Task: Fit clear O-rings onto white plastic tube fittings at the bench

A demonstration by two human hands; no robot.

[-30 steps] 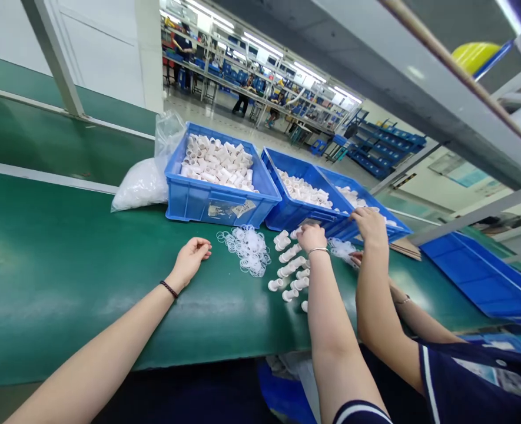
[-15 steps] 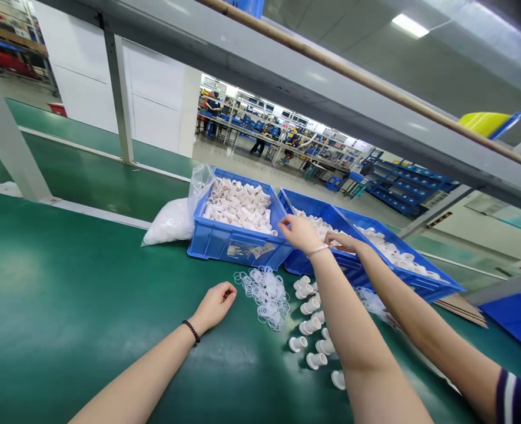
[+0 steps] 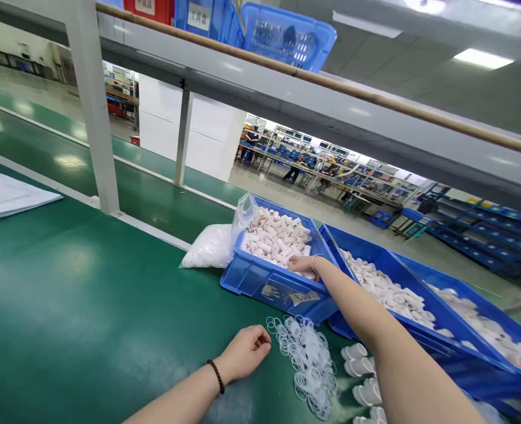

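Observation:
My left hand (image 3: 246, 352) rests on the green table with its fingers curled together, just left of a pile of thin clear rings (image 3: 308, 362); whatever it may hold is hidden. Reaching into the left blue bin (image 3: 269, 287), my right hand (image 3: 303, 265) has its fingertips down among the white tubular pieces (image 3: 275, 232), so its grip is not visible. Flanged white pieces (image 3: 359, 367) stand on the table beside my right forearm.
Two more blue bins (image 3: 437, 338) of white parts extend to the right. A filled plastic bag (image 3: 209, 247) lies left of the first bin. Papers (image 3: 8, 197) are at far left. A shelf beam (image 3: 260, 88) crosses overhead.
My right hand has gone down into the left bin's white pieces. The view has swung left. The other person's arm that was reaching into the middle bin no longer shows there.

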